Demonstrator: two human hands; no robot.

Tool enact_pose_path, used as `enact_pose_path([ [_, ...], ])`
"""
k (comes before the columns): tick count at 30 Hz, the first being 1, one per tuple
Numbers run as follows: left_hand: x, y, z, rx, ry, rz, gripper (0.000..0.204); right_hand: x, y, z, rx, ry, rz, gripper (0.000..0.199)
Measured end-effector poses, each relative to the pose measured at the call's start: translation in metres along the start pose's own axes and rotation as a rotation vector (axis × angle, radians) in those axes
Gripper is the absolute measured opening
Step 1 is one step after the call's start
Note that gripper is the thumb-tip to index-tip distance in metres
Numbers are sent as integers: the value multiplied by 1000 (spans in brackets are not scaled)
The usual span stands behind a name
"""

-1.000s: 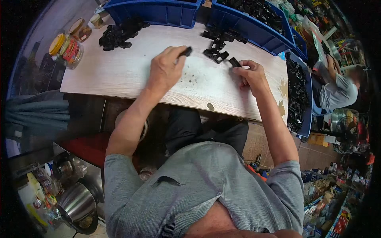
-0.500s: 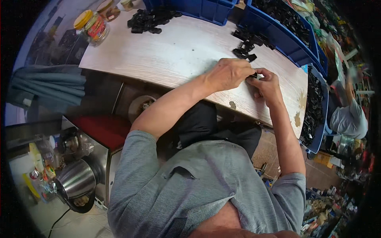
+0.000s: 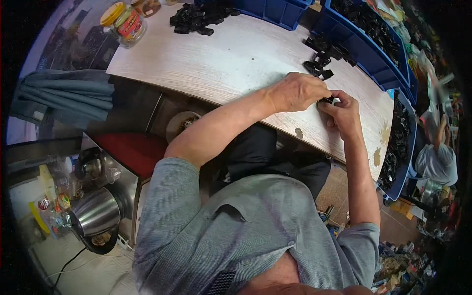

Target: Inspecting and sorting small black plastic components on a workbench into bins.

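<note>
Over the right part of the pale wooden table [image 3: 206, 66], both my hands meet at a small black plastic part [image 3: 326, 100]. My left hand [image 3: 301, 92] reaches in from the left with its fingers closed at the part, its fingertips mostly hidden behind the hand. Between thumb and index finger, my right hand [image 3: 345, 114] pinches the same part. Just beyond my hands lies a loose group of black plastic parts [image 3: 324, 55]. A second heap of black parts [image 3: 200, 18] rests at the far left of the table.
Blue bins [image 3: 361, 54] of black parts line the far right edge; another blue bin [image 3: 396, 147] stands beyond the right end. A yellow-lidded jar [image 3: 129, 27] sits at the far left corner. A steel kettle [image 3: 98, 212] and red seat [image 3: 132, 152] are at left. Another person [image 3: 436, 162] sits at right.
The whole view has shifted, so the table and hands appear slightly farther right. My hands stay together at the small black part, with little change in their grip.
</note>
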State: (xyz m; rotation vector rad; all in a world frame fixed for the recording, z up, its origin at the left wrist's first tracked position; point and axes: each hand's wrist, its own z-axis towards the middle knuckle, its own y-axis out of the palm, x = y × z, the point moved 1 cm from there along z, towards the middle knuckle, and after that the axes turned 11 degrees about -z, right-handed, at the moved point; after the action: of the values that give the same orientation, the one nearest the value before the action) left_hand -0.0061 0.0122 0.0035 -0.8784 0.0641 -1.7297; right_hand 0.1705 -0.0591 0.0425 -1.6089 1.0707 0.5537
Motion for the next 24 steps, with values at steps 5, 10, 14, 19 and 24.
enact_pose_path([
  [5, 2, 4, 2, -35, -8, -1, 22, 2, -2, -1, 18, -2, -29, 26],
  [10, 1, 4, 0, -116, -5, 32, 26, -1, 2, 2, 24, 37, -8, 25],
  [14, 11, 2, 0, -194, -79, 135, 27, -2, 3, 0, 21, 24, 2, 24],
  [19, 21, 6, 0, -33, 8, 185, 25, -1, -1, -1, 53, 6, -72, 28],
  [24, 28, 3, -5, -95, -65, 227, 31, 1, -1, -1, 37, -17, -71, 28],
])
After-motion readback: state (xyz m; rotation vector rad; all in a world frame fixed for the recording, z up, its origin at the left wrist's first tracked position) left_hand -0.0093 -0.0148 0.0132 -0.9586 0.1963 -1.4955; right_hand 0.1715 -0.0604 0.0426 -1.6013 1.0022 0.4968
